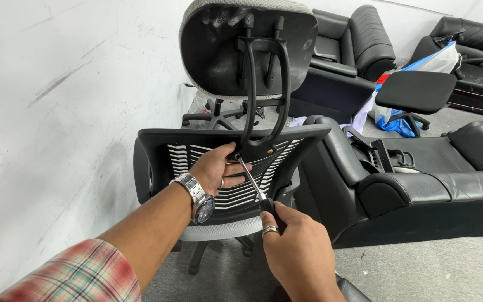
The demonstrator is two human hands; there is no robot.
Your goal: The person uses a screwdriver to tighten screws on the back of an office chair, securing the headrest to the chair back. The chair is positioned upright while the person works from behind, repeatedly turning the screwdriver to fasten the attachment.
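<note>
A black office chair back (163, 146) with white mesh slats stands in front of me, a curved black bracket (264, 89) rising from its top to a headrest (219, 45). My left hand (214, 168), with a metal watch on the wrist, rests against the top of the chair back by the bracket's foot, fingers curled near the screwdriver tip. My right hand (300, 249), wearing a ring, grips the black handle of a screwdriver (251, 179) whose shaft points up-left to the bracket's base.
A white wall fills the left. A black leather sofa (420, 190) stands close on the right. Behind are more black armchairs (359, 39), a loose chair seat (415, 90), a chair's wheeled base (213, 114) and a blue-white bag (437, 59). The floor is grey.
</note>
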